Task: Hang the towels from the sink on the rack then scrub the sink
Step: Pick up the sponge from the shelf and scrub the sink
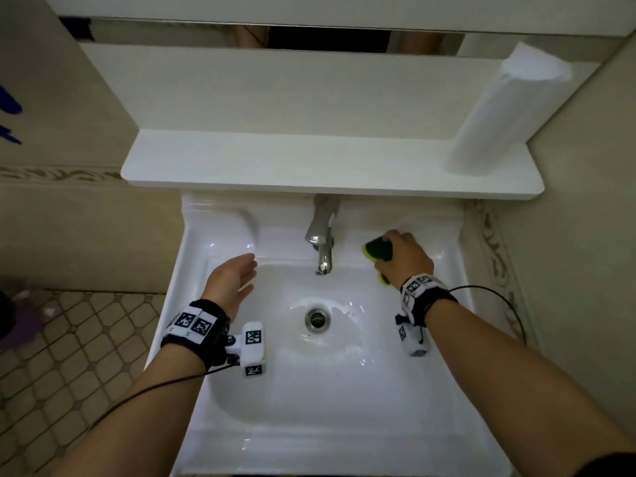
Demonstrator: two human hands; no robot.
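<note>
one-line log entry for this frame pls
phase: scrubbing | right hand: gripping sponge on sink ledge right of faucet | left hand: open, empty, over basin | towels: none in sink

White roll (506, 108) upright on shelf (309, 160) — right end.

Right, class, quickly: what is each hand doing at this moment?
Left hand: open, holding nothing, over the sink.
Right hand: fingers closed on a sponge, beside the tap.

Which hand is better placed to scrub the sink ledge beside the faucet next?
Right. The right hand already grips the green-and-yellow sponge on the sink ledge right of the faucet. The left hand is open and empty.
</note>
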